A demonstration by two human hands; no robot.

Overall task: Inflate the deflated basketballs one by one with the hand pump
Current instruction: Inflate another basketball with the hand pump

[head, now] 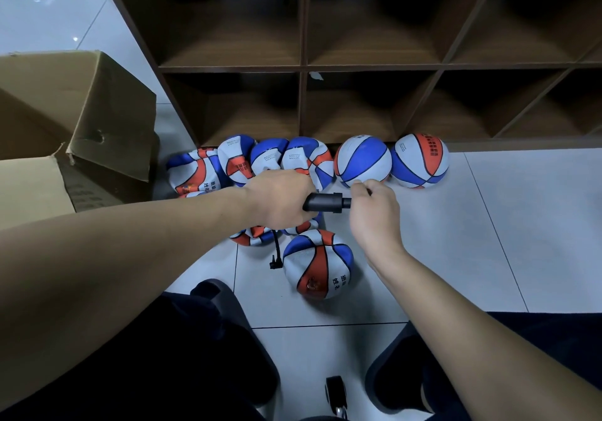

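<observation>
My left hand [280, 202] grips the barrel of a black hand pump [325, 203] held level above the floor. My right hand [374, 215] curls round the pump's handle end, which it mostly hides. A thin black hose [276, 252] hangs down from under the left hand, its nozzle free beside a red, white and blue basketball [319, 264] lying in front of me. Several crumpled deflated basketballs [234, 163] lean along the shelf base. Two round basketballs [363, 161] [420, 160] sit to their right.
A dark wooden cubby shelf [303, 65] stands behind the balls. An open cardboard box [81, 111] sits at the left. My knees in dark trousers and dark shoes [221, 293] frame the white tiled floor [488, 241]. A small black caster [335, 391] shows at the bottom.
</observation>
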